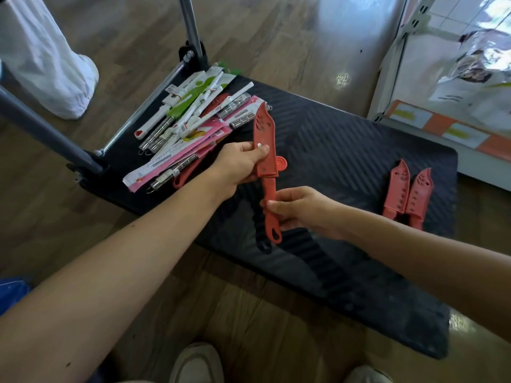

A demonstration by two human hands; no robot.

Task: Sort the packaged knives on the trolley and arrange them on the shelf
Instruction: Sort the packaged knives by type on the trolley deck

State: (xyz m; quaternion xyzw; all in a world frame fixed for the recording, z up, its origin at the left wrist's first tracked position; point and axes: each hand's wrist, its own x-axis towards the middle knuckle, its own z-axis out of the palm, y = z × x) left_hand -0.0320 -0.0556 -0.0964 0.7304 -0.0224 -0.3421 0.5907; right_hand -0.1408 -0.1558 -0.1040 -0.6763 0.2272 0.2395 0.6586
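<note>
A red sheathed knife [266, 150] hangs above the black trolley deck [345, 150], held by both hands. My left hand [240, 164] grips its sheath near the middle, thumb on top. My right hand [301, 210] pinches the red handle lower down. Two more red sheathed knives [406, 193] lie side by side at the deck's right side. A mixed pile of packaged knives [190, 125], in pink, white and green card packs with steel handles, lies at the deck's left end.
The trolley's folded metal handle [149, 98] runs along the left end of the deck. A person's white trouser leg and shoe [52, 64] stand at top left. A white shelf unit [431, 106] with orange price strips stands at the right. My shoes [197, 363] show below.
</note>
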